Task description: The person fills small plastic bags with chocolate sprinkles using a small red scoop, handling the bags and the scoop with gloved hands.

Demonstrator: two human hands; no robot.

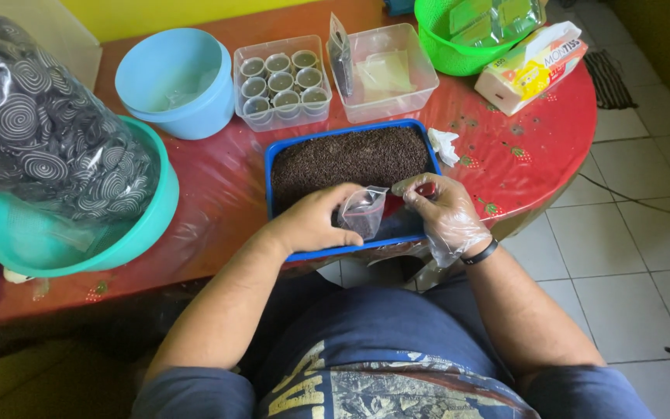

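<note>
The bare left hand (316, 221) grips a small clear plastic pouch (364, 211) by its side, holding it over the near edge of a blue rectangular tray (273, 167) filled with dark, coarse, crumbly grains (347, 159). The right hand (440, 206), sheathed in a thin crinkled transparent glove, pinches a small red object (426, 188) at the pouch's open mouth. The tray sits on a round table (537, 147) under glossy red plastic. Behind it stand a clear box of small round cups (282, 81), a clear square box (385, 74), a pale blue bowl (174, 81) and a green basket (447, 46); a teal basin (79, 240) sits left
</note>
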